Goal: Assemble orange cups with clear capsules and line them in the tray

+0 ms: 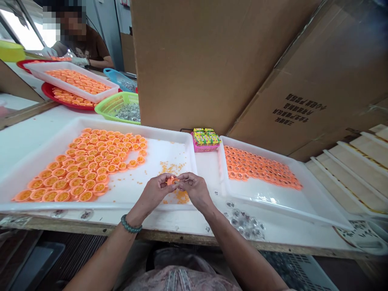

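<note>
Between my two hands is a small orange plastic cup point(171, 180), held over the right part of a white tray point(169, 135). My left hand point(159, 186) has its fingers closed around the cup's left side. My right hand point(191, 186) pinches at its other side; a small pale or clear bit shows at those fingertips, too small to name. In the left part of the tray lie many orange cups point(91, 161) filled with yellow-orange beads. Loose beads point(182, 197) are scattered beneath my hands. Clear plastic pieces point(245, 224) are heaped on the table to the right.
A second white tray point(273, 200) on the right holds rows of orange pieces point(260, 167). Small yellow-green boxes fill a pink basket point(206, 148). Cardboard point(212, 60) walls off the back. A green basket point(104, 106) and stacked trays stand back left, near another person point(97, 46).
</note>
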Demonstrator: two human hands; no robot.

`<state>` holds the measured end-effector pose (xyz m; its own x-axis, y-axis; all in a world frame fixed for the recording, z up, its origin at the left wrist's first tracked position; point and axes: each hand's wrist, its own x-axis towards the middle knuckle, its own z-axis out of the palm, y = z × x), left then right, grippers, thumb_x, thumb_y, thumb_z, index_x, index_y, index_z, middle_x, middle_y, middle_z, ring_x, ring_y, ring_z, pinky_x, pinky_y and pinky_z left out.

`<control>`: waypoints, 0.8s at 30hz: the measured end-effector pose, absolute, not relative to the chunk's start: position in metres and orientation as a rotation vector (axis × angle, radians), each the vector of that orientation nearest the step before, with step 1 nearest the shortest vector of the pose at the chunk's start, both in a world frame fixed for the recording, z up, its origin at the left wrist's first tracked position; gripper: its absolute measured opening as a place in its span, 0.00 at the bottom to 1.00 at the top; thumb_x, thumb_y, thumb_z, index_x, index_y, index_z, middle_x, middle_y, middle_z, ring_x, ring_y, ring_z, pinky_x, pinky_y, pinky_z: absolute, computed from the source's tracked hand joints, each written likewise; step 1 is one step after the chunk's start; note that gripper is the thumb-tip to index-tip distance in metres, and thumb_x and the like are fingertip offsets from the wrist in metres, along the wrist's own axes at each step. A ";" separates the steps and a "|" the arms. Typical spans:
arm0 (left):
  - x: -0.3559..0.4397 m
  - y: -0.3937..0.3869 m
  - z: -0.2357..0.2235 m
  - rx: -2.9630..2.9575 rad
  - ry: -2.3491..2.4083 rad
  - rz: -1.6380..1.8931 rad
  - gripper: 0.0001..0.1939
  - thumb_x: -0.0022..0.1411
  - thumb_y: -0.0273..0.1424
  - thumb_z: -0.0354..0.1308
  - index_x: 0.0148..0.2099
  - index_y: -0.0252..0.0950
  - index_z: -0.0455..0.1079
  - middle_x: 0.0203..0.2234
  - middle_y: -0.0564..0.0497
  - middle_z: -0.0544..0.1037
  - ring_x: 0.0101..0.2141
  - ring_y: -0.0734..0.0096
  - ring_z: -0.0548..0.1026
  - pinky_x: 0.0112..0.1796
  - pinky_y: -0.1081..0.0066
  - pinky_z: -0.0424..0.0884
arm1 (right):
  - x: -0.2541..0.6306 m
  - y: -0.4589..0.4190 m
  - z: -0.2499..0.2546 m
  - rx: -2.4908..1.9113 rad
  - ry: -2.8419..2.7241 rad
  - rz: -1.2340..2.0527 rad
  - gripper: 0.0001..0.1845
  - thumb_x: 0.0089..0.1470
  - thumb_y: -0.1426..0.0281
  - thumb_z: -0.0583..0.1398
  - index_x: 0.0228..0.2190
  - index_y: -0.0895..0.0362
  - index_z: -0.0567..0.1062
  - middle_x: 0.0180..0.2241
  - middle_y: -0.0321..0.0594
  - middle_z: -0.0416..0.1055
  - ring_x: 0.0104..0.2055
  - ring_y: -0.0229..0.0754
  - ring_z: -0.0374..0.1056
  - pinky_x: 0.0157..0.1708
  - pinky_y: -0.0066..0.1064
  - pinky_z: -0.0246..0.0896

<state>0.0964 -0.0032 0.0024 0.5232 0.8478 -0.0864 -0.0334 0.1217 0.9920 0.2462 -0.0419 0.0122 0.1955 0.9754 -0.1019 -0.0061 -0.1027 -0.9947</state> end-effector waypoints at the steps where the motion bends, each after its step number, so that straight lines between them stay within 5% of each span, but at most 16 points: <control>1: 0.096 -0.003 0.002 1.295 0.810 0.765 0.18 0.51 0.38 0.62 0.43 0.35 0.70 0.33 0.49 0.77 0.36 0.63 0.75 0.41 0.63 0.71 | 0.246 -0.042 0.013 -1.374 -1.026 1.128 0.06 0.40 0.72 0.61 0.27 0.57 0.75 0.22 0.34 0.71 0.25 0.35 0.66 0.27 0.27 0.62; 19: 0.093 -0.007 0.014 1.250 0.788 0.703 0.13 0.48 0.38 0.64 0.33 0.35 0.73 0.28 0.49 0.77 0.32 0.64 0.75 0.36 0.64 0.73 | 0.250 -0.042 0.020 -1.370 -1.112 1.200 0.03 0.41 0.70 0.62 0.22 0.58 0.74 0.22 0.35 0.71 0.25 0.36 0.66 0.28 0.28 0.62; 24: 0.093 -0.006 0.014 1.222 0.808 0.736 0.14 0.48 0.38 0.65 0.35 0.35 0.71 0.30 0.48 0.78 0.34 0.63 0.76 0.37 0.64 0.72 | 0.252 -0.042 0.009 -1.304 -1.042 1.234 0.09 0.41 0.66 0.65 0.25 0.58 0.73 0.23 0.34 0.70 0.24 0.34 0.65 0.27 0.26 0.63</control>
